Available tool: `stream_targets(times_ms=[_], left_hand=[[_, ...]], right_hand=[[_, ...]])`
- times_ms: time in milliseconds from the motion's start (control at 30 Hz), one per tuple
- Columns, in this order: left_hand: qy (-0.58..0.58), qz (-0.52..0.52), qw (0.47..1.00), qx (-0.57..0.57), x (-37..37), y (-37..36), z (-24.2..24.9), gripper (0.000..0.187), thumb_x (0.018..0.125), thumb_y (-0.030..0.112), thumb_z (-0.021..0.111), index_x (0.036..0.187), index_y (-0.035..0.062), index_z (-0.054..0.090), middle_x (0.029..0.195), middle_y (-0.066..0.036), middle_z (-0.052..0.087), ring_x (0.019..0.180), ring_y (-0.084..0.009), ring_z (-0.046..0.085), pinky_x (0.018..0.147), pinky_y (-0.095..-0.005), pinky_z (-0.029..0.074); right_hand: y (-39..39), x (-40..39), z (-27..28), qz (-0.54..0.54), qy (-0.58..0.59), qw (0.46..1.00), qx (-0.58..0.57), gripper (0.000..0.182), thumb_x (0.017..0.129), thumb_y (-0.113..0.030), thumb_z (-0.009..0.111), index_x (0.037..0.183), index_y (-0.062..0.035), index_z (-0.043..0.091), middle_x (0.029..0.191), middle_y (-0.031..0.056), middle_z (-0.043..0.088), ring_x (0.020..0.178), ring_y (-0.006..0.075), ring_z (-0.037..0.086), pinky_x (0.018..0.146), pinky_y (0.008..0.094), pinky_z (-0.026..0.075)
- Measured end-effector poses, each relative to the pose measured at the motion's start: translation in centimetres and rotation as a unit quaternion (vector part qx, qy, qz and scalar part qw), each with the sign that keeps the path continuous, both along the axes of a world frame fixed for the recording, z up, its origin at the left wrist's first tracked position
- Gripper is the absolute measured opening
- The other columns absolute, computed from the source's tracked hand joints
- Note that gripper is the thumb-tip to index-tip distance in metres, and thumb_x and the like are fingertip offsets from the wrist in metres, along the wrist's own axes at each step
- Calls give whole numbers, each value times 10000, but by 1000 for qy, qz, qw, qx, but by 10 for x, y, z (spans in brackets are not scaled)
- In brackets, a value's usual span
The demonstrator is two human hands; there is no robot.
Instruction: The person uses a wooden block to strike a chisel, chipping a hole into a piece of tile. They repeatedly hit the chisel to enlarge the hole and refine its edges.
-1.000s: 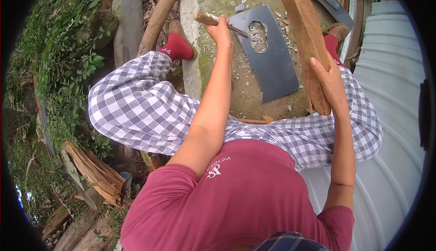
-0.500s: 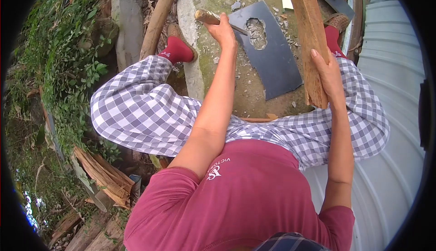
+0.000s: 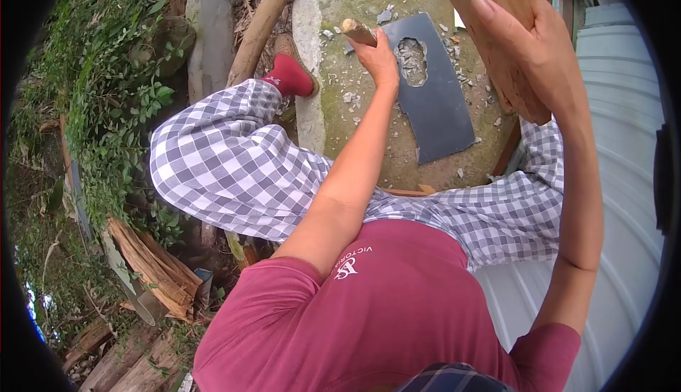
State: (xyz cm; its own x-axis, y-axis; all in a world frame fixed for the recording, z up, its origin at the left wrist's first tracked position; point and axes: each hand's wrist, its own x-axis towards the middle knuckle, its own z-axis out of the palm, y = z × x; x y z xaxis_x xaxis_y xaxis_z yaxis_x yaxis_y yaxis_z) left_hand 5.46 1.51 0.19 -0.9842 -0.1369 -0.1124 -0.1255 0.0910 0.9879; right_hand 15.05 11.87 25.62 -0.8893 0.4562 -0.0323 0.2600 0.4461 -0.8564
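Observation:
My left hand (image 3: 380, 64) is closed around the wooden handle of a chisel (image 3: 357, 31), at the left edge of a dark grey tile (image 3: 436, 119). The handle's butt end sticks up towards me; the hand hides the blade. In the upper part of the tile is a ragged oblong hole, with grey rubble (image 3: 413, 62) showing inside it. My right hand (image 3: 543, 55) grips a thick piece of timber (image 3: 489, 13), thumb on the near face. It is raised close to the camera, above and to the right of the tile.
Stone chips lie around the tile on a mossy concrete slab (image 3: 397, 172). My foot in a red sock (image 3: 291, 73) rests at its left edge, near a long pole (image 3: 266, 27). Leafy plants (image 3: 106, 94) and split wood (image 3: 152, 268) are left; corrugated sheeting (image 3: 624, 122) is right.
My right hand has lifted the timber up towards the camera and outwards. My left hand has shifted closer to the tile, and the chisel's handle now stands more upright. The view has moved slightly.

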Motion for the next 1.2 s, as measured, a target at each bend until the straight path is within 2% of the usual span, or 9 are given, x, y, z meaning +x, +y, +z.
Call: stream_targets(times_ms=[67,200,267,300,600,967,1067,1133,1200], left_hand=[[2,-8,1000,14,0,2,-13,550,821,133,624,1271,-17,345,1033,-202,558,906,-297,574,828,-385,439],[24,-22,999,31,5,6,-18,533,830,145,610,1264,-24,351,1073,-250,557,976,-371,565,851,-410,431],[16,-74,992,101,7,4,-24,576,823,129,617,1301,-23,334,1146,-233,538,1077,-349,527,901,-398,410],[20,-81,991,103,10,4,-32,576,823,129,617,1301,-23,334,1146,-233,538,1077,-349,527,901,-398,410],[-28,-29,988,148,-36,-9,-14,482,795,84,642,1197,-11,393,1020,-126,558,881,-205,559,825,-319,435],[-7,-40,999,33,-39,-20,-49,570,765,117,668,1222,-54,375,1042,-197,558,936,-282,565,861,-371,422],[52,-54,997,-9,-37,-19,-52,528,777,61,652,1189,-40,338,923,-120,539,697,-170,575,626,-302,492],[-22,-65,998,7,-34,-22,-50,655,765,130,662,1289,-74,327,1152,-253,533,1041,-327,547,920,-381,399],[-7,-70,997,6,-33,-23,-49,659,768,133,658,1295,-74,321,1158,-256,527,1050,-330,541,927,-381,394]], right_hand=[[-46,-25,66,44,-8,988,148,714,769,-437,656,1276,27,463,960,180,629,734,191,624,659,336,505],[-26,-50,-17,178,108,930,303,529,782,-410,619,1215,-118,544,725,115,657,606,282,628,586,387,507],[-14,-44,-46,282,-251,850,368,571,779,-389,595,1307,-206,479,753,142,661,721,321,647,642,400,520],[-11,-37,-55,273,-250,852,370,571,779,-389,595,1307,-206,479,753,142,661,721,321,647,642,400,520],[-17,-26,26,70,-151,983,77,651,781,-424,619,1300,-59,473,901,159,631,803,218,619,715,320,481],[22,100,-71,-121,-138,973,-137,645,826,-423,612,1280,14,473,1092,135,589,959,171,560,839,291,431],[26,120,-88,-153,-129,968,-149,613,849,-399,600,1279,18,471,1098,128,589,964,169,559,841,290,430],[29,124,-95,-167,-149,962,-157,601,858,-391,592,1281,18,468,1107,124,589,977,168,556,847,288,429],[28,121,-94,-171,-133,961,-171,606,854,-395,596,1280,16,469,1107,125,591,981,171,558,850,293,429]])
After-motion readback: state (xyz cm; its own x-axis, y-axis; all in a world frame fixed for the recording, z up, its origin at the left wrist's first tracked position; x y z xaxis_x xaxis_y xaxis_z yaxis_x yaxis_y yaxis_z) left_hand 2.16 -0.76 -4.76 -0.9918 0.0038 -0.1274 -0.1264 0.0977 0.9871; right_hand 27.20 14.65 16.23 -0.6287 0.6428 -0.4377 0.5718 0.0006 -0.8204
